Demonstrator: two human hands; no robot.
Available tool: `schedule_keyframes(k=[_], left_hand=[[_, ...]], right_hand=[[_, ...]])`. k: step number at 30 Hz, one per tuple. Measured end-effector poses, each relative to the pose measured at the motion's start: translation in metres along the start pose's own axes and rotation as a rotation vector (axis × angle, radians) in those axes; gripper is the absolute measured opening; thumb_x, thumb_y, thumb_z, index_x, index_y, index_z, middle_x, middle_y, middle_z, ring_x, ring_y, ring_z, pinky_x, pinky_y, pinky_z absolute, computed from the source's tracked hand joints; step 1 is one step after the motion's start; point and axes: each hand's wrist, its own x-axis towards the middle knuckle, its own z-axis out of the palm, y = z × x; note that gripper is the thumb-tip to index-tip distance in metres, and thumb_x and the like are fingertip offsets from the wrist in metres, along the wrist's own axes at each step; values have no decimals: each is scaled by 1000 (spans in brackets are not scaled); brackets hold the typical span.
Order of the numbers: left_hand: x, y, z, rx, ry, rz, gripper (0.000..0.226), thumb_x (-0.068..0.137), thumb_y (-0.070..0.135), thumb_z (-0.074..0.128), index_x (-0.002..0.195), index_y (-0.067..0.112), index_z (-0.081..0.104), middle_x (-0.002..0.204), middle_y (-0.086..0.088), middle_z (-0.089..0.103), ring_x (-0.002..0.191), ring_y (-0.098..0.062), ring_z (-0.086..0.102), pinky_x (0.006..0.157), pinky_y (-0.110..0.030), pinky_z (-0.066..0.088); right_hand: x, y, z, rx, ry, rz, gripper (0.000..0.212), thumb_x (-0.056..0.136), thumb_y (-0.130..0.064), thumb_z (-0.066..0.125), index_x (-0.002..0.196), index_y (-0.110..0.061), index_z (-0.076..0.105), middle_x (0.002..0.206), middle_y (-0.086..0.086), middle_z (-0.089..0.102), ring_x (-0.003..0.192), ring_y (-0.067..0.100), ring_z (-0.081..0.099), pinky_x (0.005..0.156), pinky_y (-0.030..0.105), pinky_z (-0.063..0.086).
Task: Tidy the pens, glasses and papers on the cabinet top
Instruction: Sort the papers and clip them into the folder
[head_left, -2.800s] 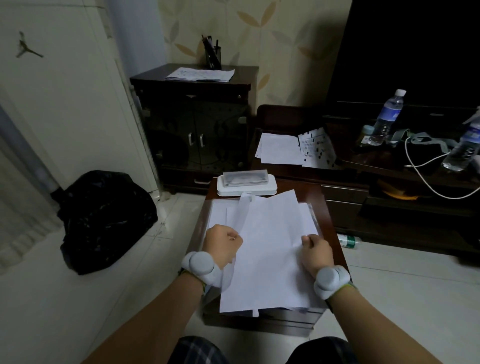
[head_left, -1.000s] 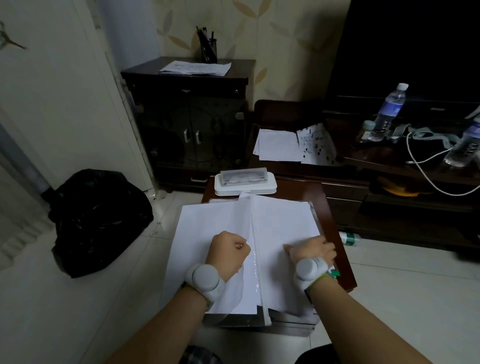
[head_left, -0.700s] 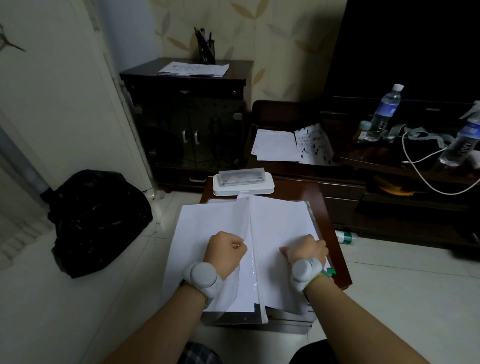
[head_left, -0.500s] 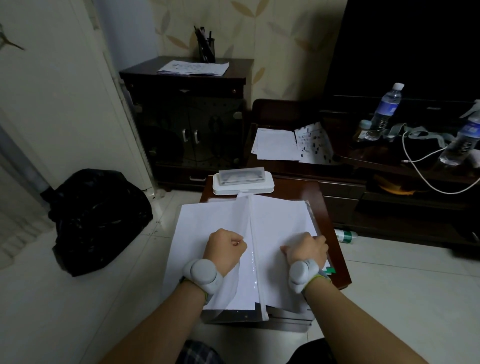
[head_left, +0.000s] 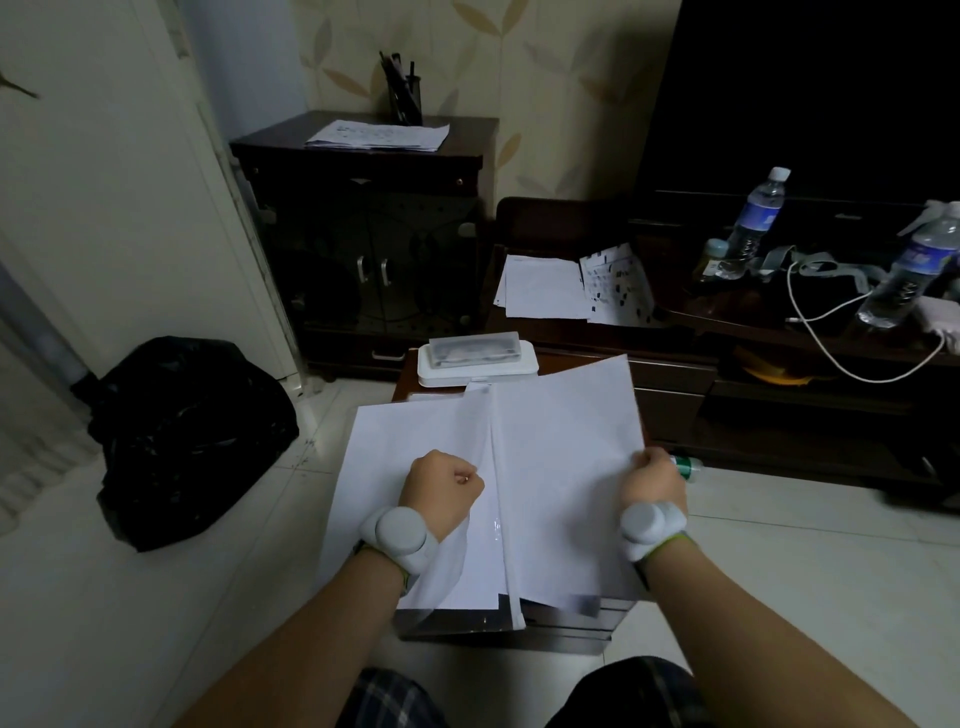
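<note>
A stack of white papers in an opened clear folder lies across a small dark cabinet top (head_left: 410, 387) right in front of me. My left hand (head_left: 444, 488) is curled on the clear cover and the left-hand sheets (head_left: 400, 452). My right hand (head_left: 652, 480) grips the right edge of the right-hand sheets (head_left: 563, 447), whose far corner is lifted. Behind the papers sits a white case with a clear glasses case on it (head_left: 475, 356). A black pen holder with pens (head_left: 402, 96) and a printed sheet (head_left: 376, 135) stand on the tall dark cabinet (head_left: 467, 156) at the back.
A black rubbish bag (head_left: 187, 431) sits on the floor to the left. More loose papers (head_left: 571, 286) lie on the low dark unit to the right, with water bottles (head_left: 756, 215) and a white cable (head_left: 841, 332). A small bottle (head_left: 688, 465) lies on the tiled floor.
My right hand has slid to the right edge of the right-hand sheets and raised them, so their far corner now stands up. My left hand has stayed put.
</note>
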Motion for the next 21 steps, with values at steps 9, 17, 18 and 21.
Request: schedule_keyframes(k=[9, 17, 18, 21], left_hand=[[4, -1, 5, 52, -10, -98, 21, 78, 8, 57, 58, 5, 51, 59, -6, 43, 56, -17, 42, 55, -26, 43], [-1, 7, 1, 58, -10, -55, 34, 77, 2, 54, 50, 8, 35, 54, -8, 30, 55, -17, 36, 53, -26, 36], [-2, 8, 1, 54, -11, -57, 31, 77, 2, 54, 51, 8, 37, 55, -9, 31, 54, -16, 35, 53, -25, 36], [-3, 11, 0, 31, -13, -69, 28, 76, 2, 53, 52, 7, 39, 56, -9, 31, 53, -16, 34, 52, -25, 36]], right_hand=[[19, 22, -49, 6, -28, 62, 31, 90, -5, 48, 119, -6, 61, 125, 22, 57, 118, 38, 52, 99, 37, 41], [6, 15, -31, -68, -117, 15, 26, 93, -10, 51, 114, -3, 65, 121, 22, 61, 114, 38, 56, 91, 33, 44], [5, 14, -27, -70, -131, 6, 26, 93, -10, 51, 113, -4, 66, 121, 22, 62, 114, 37, 56, 91, 32, 44], [0, 8, -16, -75, -155, -12, 26, 93, -10, 50, 113, -5, 66, 121, 21, 61, 114, 37, 56, 91, 32, 44]])
